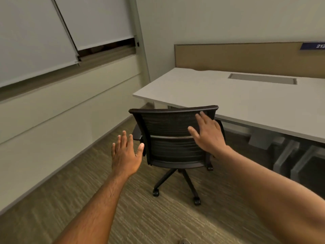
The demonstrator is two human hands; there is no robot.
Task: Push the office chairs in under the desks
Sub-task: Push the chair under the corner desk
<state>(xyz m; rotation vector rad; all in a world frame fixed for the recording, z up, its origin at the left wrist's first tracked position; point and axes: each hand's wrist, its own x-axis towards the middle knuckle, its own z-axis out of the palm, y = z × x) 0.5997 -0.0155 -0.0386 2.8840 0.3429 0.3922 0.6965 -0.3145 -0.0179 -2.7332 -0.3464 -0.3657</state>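
One black mesh-backed chair stands on the carpet at the left front corner of the white table. Its back faces the camera; its seat is at the table edge, not under the top. Base legs and castors are visible on the carpet below the seat.

Right hand: palm flat against the upper right part of the chair back, fingers spread wide and reaching toward the top rail. Nothing is gripped.

Left hand: raised just left of the chair back, fingers spread wide and pointing up. The thumb lies at the left edge of the back frame; actual contact cannot be confirmed. Nothing is held.

The table carries a grey cable hatch and is backed by a tan partition. Roller blinds cover the window on the left wall.
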